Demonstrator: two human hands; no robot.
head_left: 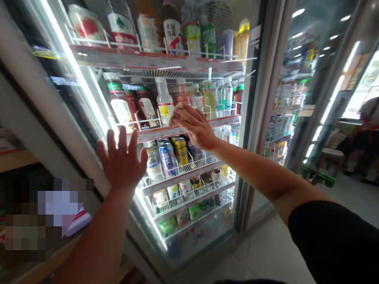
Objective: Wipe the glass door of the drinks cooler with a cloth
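Observation:
A lit glass-door drinks fridge fills the middle of the view, its glass door (204, 244) in front of the shelves. My right hand (197, 126) presses a crumpled pale cloth (175, 112) against the glass, level with the second shelf of bottles. Lower and to the left, my left hand (122, 161) is held up at the glass with its fingers spread and nothing in it; whether the palm touches cannot be made out. Behind the door, near the cloth, stand a clear bottle with a yellow label (164, 100) and a dark bottle (148, 106). Cans (180, 151) line the shelf below.
A grey door frame (266, 90) runs down the right side, with another glass-fronted fridge (287, 94) beyond it. At the far right a person (368, 130) is near a stool (331, 156). Wooden shelving (17, 159) stands at the left. Tiled floor (263, 252) lies below.

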